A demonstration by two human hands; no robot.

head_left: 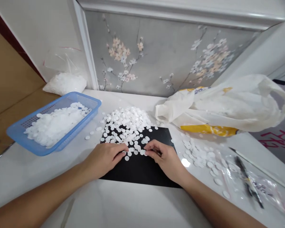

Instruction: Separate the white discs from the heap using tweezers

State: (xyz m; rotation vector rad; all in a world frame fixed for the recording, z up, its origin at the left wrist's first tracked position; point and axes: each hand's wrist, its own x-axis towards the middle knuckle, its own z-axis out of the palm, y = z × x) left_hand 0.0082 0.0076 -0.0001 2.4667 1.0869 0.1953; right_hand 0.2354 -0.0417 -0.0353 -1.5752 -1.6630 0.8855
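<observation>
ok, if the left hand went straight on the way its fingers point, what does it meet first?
Most likely the loose white discs on the black mat, just off the left hand's fingertips. Past them, the right hand's fingertips face it. Depth is hard to judge.

one head-worn view looks forward and down, close over the white table (137,205) toward the wall.
</observation>
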